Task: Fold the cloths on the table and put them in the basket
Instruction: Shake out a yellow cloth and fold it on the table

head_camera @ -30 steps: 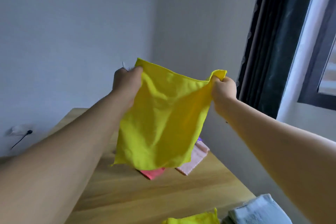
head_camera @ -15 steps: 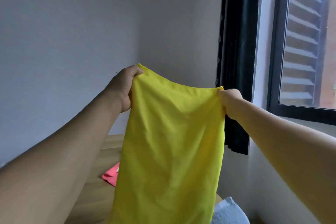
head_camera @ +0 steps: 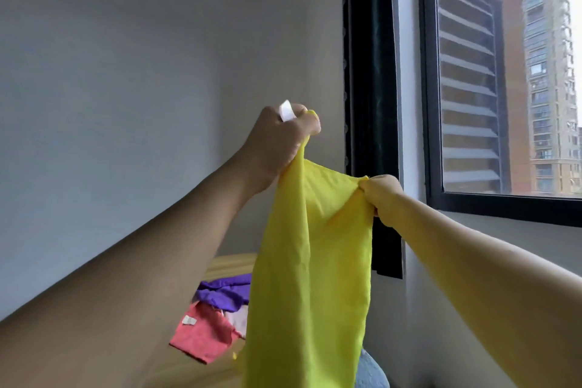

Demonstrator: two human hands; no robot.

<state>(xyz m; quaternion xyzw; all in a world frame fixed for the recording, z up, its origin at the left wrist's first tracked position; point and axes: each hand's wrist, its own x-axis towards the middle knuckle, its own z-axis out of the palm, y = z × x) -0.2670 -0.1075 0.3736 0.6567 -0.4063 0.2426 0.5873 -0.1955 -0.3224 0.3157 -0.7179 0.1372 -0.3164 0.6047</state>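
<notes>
A yellow cloth (head_camera: pixel 310 277) hangs in the air in front of me, held by its two top corners. My left hand (head_camera: pixel 280 142) grips the left corner, raised high, with a white label sticking out above the knuckles. My right hand (head_camera: pixel 382 195) pinches the right corner, lower and close to the window. On the wooden table (head_camera: pixel 231 263) below lie a purple cloth (head_camera: pixel 223 293), a red cloth (head_camera: pixel 203 337) with a small white tag, and a bit of pink cloth (head_camera: pixel 240 320) between them. The basket is not in view.
A dark curtain (head_camera: pixel 371 104) hangs beside a black-framed window (head_camera: pixel 504 201) at the right. A grey wall stands behind the table. Pale blue fabric (head_camera: pixel 370 370) shows at the bottom, right of the yellow cloth.
My view has tilted further up toward the window. My left hand has lifted its corner higher than the right, and the two hands have come closer, so the cloth hangs narrower.
</notes>
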